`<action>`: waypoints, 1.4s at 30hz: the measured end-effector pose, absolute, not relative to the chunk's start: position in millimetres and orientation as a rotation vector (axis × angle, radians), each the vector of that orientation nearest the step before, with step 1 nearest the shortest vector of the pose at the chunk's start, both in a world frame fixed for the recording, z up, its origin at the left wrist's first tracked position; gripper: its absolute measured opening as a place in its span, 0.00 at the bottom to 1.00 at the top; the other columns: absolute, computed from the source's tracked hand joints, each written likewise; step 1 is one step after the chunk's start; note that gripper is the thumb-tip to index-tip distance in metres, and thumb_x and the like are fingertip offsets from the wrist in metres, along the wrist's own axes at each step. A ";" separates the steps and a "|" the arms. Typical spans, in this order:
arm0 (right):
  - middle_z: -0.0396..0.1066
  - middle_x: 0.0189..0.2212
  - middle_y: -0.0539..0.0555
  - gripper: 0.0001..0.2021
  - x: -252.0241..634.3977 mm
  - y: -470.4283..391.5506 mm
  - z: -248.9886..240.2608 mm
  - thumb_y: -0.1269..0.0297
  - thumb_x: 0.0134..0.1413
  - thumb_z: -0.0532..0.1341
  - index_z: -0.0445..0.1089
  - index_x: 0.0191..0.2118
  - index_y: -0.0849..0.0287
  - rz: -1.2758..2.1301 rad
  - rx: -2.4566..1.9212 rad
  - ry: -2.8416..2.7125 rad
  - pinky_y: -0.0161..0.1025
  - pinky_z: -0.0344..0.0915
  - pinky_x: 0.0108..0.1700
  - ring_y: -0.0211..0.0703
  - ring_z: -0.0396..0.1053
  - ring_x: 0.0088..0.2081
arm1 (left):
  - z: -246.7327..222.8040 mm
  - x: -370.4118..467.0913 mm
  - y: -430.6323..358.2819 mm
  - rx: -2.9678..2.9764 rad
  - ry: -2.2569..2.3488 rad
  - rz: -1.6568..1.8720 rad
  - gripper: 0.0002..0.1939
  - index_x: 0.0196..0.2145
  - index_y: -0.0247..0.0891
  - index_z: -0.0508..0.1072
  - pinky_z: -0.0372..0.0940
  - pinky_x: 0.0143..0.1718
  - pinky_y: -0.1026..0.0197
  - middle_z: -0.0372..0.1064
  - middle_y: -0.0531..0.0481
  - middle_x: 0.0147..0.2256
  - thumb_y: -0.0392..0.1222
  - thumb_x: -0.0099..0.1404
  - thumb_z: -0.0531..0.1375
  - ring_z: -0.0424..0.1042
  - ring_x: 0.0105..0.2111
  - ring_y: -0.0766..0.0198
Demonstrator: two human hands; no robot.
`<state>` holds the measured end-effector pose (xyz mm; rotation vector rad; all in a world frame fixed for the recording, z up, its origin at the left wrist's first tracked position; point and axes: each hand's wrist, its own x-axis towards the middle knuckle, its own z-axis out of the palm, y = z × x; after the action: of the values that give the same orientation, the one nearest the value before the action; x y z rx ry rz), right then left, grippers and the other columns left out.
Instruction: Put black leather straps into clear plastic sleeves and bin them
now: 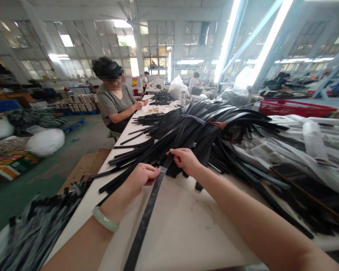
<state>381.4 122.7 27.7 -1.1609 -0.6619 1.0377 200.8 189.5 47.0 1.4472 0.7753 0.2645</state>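
Observation:
My left hand, with a pale green bangle on the wrist, pinches the mouth of a clear plastic sleeve. A long flat black strap runs from there down to the bottom edge of the view, seemingly inside the sleeve. Just above and to the right, my right hand is closed on the upper part of a black strap, its fingers curled in. Whether both parts are one strap I cannot tell. Beyond my hands lies a large heap of black straps, tied with a bluish cord.
Sleeved straps lie piled at the lower left, beside the pale table. A co-worker sits at the table's far left side. White plastic wrapping and a red crate are on the right.

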 end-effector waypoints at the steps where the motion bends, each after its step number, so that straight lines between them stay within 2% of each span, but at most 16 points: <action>1: 0.52 0.08 0.42 0.11 375.1 121.6 26.9 0.60 0.46 0.64 0.69 0.25 0.65 1.075 -1.172 -0.713 0.30 0.33 0.14 0.26 0.42 0.11 | 45.7 201.6 191.0 1.431 0.784 0.307 0.19 0.21 0.31 0.75 0.59 0.24 0.66 0.70 0.49 0.20 0.51 0.41 0.69 0.64 0.19 0.70; 3: 0.54 0.08 0.44 0.15 363.2 119.3 26.2 0.59 0.44 0.66 0.65 0.18 0.64 1.199 -1.202 -0.851 0.30 0.34 0.14 0.26 0.44 0.11 | 43.9 202.2 194.4 1.403 0.798 0.370 0.18 0.21 0.31 0.75 0.59 0.25 0.66 0.69 0.51 0.20 0.51 0.41 0.70 0.64 0.20 0.71; 5: 0.57 0.09 0.46 0.19 358.5 118.1 26.9 0.56 0.43 0.66 0.62 0.16 0.62 1.320 -1.215 -0.963 0.30 0.34 0.14 0.26 0.45 0.11 | 43.4 201.7 196.5 1.397 0.812 0.385 0.18 0.21 0.32 0.75 0.59 0.25 0.66 0.70 0.51 0.21 0.50 0.40 0.70 0.64 0.20 0.71; 7: 0.57 0.10 0.44 0.17 363.8 118.8 28.3 0.54 0.44 0.66 0.66 0.21 0.63 1.329 -1.188 -0.917 0.29 0.34 0.14 0.25 0.44 0.11 | 43.8 200.5 196.3 1.432 0.806 0.321 0.18 0.21 0.32 0.75 0.58 0.25 0.66 0.70 0.50 0.21 0.51 0.40 0.70 0.64 0.20 0.71; 10: 0.52 0.10 0.40 0.15 381.1 122.1 30.1 0.54 0.46 0.65 0.71 0.31 0.64 1.141 -1.139 -0.690 0.28 0.33 0.14 0.25 0.40 0.11 | 44.4 199.4 193.1 1.524 0.753 0.192 0.18 0.21 0.31 0.76 0.56 0.23 0.66 0.70 0.49 0.21 0.52 0.43 0.68 0.63 0.19 0.70; 15: 0.55 0.10 0.43 0.15 381.9 122.4 29.2 0.55 0.44 0.65 0.71 0.27 0.66 1.093 -1.141 -0.729 0.29 0.35 0.14 0.25 0.43 0.11 | 41.7 201.2 191.7 1.571 0.735 0.293 0.19 0.20 0.31 0.75 0.54 0.23 0.66 0.66 0.51 0.18 0.53 0.43 0.67 0.59 0.18 0.71; 21: 0.65 0.12 0.50 0.22 340.2 120.2 20.7 0.46 0.40 0.66 0.65 0.17 0.62 1.024 -1.326 -1.005 0.29 0.57 0.17 0.31 0.60 0.14 | 40.4 197.6 203.3 1.659 0.738 0.483 0.25 0.18 0.31 0.71 0.49 0.20 0.66 0.61 0.53 0.15 0.60 0.45 0.65 0.55 0.17 0.72; 23: 0.65 0.12 0.50 0.23 336.8 120.2 20.2 0.45 0.39 0.66 0.64 0.16 0.61 0.951 -1.297 -0.985 0.30 0.58 0.16 0.32 0.60 0.14 | 45.2 193.4 203.3 1.669 0.730 0.398 0.29 0.20 0.31 0.71 0.51 0.21 0.66 0.63 0.52 0.17 0.66 0.47 0.62 0.58 0.17 0.71; 25: 0.65 0.12 0.50 0.22 340.7 119.9 22.1 0.46 0.37 0.67 0.65 0.17 0.61 0.887 -1.263 -0.925 0.31 0.58 0.16 0.33 0.60 0.14 | 52.7 188.2 195.8 1.616 0.671 0.162 0.33 0.28 0.32 0.72 0.56 0.23 0.64 0.69 0.47 0.22 0.70 0.50 0.56 0.65 0.21 0.66; 27: 0.65 0.12 0.50 0.21 348.6 118.8 25.1 0.47 0.37 0.68 0.67 0.19 0.61 0.866 -1.227 -0.861 0.31 0.59 0.16 0.33 0.61 0.15 | 61.1 179.6 179.6 1.496 0.568 -0.068 0.32 0.36 0.35 0.69 0.60 0.25 0.62 0.72 0.44 0.27 0.69 0.52 0.56 0.71 0.25 0.61; 28: 0.64 0.13 0.49 0.20 352.8 117.9 26.6 0.47 0.37 0.69 0.67 0.20 0.61 0.871 -1.212 -0.850 0.31 0.60 0.17 0.33 0.60 0.16 | 65.3 172.3 168.7 1.422 0.532 -0.111 0.30 0.38 0.36 0.67 0.60 0.25 0.62 0.71 0.46 0.27 0.66 0.51 0.59 0.70 0.24 0.62; 29: 0.64 0.14 0.49 0.20 356.6 116.7 27.7 0.48 0.37 0.69 0.68 0.21 0.61 0.890 -1.194 -0.853 0.30 0.60 0.18 0.32 0.60 0.16 | 69.3 161.6 156.7 1.348 0.516 -0.096 0.27 0.39 0.38 0.65 0.59 0.23 0.64 0.69 0.50 0.24 0.62 0.51 0.62 0.68 0.21 0.65; 31: 0.66 0.18 0.50 0.19 363.0 113.6 28.4 0.48 0.38 0.69 0.70 0.25 0.62 0.952 -1.154 -0.883 0.30 0.60 0.19 0.32 0.61 0.18 | 77.6 126.4 131.9 1.219 0.558 0.047 0.21 0.38 0.40 0.64 0.52 0.18 0.70 0.60 0.59 0.19 0.54 0.52 0.64 0.55 0.14 0.75; 34: 0.68 0.24 0.52 0.21 371.3 109.6 23.7 0.48 0.42 0.67 0.74 0.35 0.63 1.000 -1.154 -0.952 0.31 0.61 0.20 0.33 0.62 0.20 | 93.0 35.8 97.9 1.122 0.782 0.311 0.17 0.38 0.44 0.65 0.38 0.15 0.72 0.49 0.62 0.17 0.53 0.55 0.62 0.40 0.13 0.78; 39: 0.69 0.24 0.55 0.20 380.1 111.5 4.9 0.47 0.43 0.66 0.76 0.34 0.60 0.934 -1.337 -0.996 0.33 0.63 0.20 0.35 0.64 0.21 | 132.5 -139.6 61.9 1.097 1.431 0.757 0.20 0.37 0.45 0.66 0.35 0.18 0.71 0.49 0.63 0.17 0.57 0.51 0.62 0.37 0.15 0.79; 42: 0.69 0.25 0.58 0.18 377.3 112.8 0.0 0.47 0.43 0.66 0.77 0.32 0.58 0.941 -1.400 -1.037 0.33 0.63 0.20 0.35 0.64 0.21 | 140.8 -204.6 69.6 1.127 1.600 0.804 0.19 0.38 0.45 0.65 0.36 0.22 0.71 0.51 0.63 0.16 0.59 0.54 0.59 0.39 0.16 0.80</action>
<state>377.3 112.8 0.0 -1.3996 -1.0365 0.9406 -204.6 69.6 140.8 1.1265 1.6004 0.8037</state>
